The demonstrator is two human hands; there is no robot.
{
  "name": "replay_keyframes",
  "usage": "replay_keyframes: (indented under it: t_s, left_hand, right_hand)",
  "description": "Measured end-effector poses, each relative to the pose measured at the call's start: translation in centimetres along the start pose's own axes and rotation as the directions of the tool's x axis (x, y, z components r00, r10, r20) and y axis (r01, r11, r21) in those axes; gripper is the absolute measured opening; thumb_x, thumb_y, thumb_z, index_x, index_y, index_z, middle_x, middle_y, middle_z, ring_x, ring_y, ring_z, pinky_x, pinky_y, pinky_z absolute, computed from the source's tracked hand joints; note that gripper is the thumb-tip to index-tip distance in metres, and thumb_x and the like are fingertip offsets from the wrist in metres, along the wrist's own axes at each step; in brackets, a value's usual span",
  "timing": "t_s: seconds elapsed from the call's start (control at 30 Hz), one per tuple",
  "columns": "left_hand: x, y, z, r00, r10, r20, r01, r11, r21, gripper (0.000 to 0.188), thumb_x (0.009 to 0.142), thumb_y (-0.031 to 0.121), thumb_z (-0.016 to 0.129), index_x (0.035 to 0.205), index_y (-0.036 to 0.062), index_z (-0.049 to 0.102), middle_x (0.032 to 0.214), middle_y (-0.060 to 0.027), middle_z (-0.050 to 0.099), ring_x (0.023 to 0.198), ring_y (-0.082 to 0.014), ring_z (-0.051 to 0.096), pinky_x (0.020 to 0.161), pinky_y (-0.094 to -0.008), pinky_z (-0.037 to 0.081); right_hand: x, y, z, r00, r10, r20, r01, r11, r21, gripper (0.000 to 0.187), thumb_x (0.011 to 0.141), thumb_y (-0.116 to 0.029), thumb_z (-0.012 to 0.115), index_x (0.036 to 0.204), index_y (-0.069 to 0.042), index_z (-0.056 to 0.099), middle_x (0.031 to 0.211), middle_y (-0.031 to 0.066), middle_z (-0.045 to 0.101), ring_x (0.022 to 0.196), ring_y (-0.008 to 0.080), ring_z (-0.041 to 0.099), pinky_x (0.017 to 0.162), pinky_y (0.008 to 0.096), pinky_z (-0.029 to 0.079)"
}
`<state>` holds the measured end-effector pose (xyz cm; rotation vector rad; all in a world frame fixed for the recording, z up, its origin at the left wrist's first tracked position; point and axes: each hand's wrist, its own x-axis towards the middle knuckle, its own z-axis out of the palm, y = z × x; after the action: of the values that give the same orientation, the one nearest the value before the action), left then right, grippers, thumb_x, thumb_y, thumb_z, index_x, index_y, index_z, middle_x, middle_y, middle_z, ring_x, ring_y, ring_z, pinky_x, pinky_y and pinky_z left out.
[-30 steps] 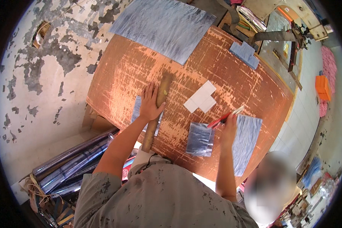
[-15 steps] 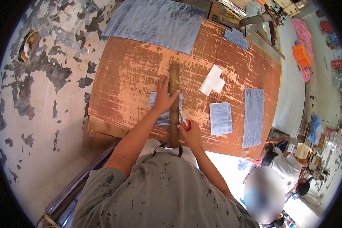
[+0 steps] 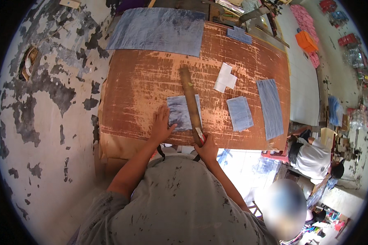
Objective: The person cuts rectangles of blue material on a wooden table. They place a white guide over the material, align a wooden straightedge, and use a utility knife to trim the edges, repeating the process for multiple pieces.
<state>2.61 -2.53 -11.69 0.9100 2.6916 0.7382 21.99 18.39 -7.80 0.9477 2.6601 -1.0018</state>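
Under my left hand point(image 3: 162, 125), which lies with its fingers stretched out, are the scratched brown board and the left edge of a small blue-grey streaked sheet point(image 3: 178, 112). A long brown straightedge point(image 3: 188, 92) lies slantwise over the right part of that sheet, its near end close to my right hand point(image 3: 208, 148). Closed in my right hand is a red and white utility knife point(image 3: 199, 133), its tip pointing away from me beside the straightedge. My left hand is apart from the straightedge.
The brown work board point(image 3: 143, 77) carries a large blue-grey sheet point(image 3: 159, 30) at the far left. To the right lie a white cut template point(image 3: 225, 77), a blue-grey piece point(image 3: 240, 113), a long strip point(image 3: 270, 108) and a small notched piece point(image 3: 238, 35). Another person point(image 3: 313, 159) sits at right.
My left hand has let go of the straightedge and moved left and nearer to me. The straightedge has turned aslant, its near end shifting right. My right hand with the knife has come slightly nearer.
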Motion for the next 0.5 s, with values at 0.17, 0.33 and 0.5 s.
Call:
replay_keyframes:
  t_s: [0.17,0.33,0.5]
  left_hand:
    - [0.4,-0.1,0.0,0.994,0.074,0.08,-0.078,0.995,0.056,0.089,0.101,0.05,0.07,0.165,-0.0003,0.036,0.176,-0.0233,0.02,0.165,-0.041,0.017,0.132,-0.0608,0.013]
    - [0.3,0.6,0.9,0.998,0.066,-0.01,-0.066,0.998,0.004,0.09,0.098,0.051,0.073,0.163,-0.0033,0.04,0.174,-0.0295,0.023,0.163,-0.045,0.021,0.131,-0.0607,0.011]
    - [0.2,1.4,1.0,0.998,0.055,-0.019,-0.055,0.998,0.022,0.093,0.096,0.051,0.075,0.163,-0.0036,0.039,0.175,-0.0306,0.02,0.162,-0.047,0.019,0.131,-0.0598,0.013]
  right_hand:
    - [-0.3,0.7,-2.3,0.996,0.018,-0.085,-0.022,0.998,-0.058,0.068,0.075,-0.037,0.089,0.127,-0.005,0.059,0.121,0.0192,0.061,0.104,0.0437,0.07,0.085,0.0559,0.058]
    - [-0.4,3.8,-5.4,0.981,-0.007,-0.194,-0.013,0.995,-0.102,0.063,0.074,-0.041,0.089,0.119,-0.004,0.065,0.118,0.0185,0.061,0.099,0.0429,0.07,0.082,0.0564,0.058]
    - [1.1,7.8,-9.0,0.913,-0.063,-0.404,0.024,0.995,-0.101,0.056,0.072,-0.03,0.089,0.114,-0.003,0.065,0.106,0.0175,0.064,0.09,0.0422,0.069,0.076,0.0556,0.056]
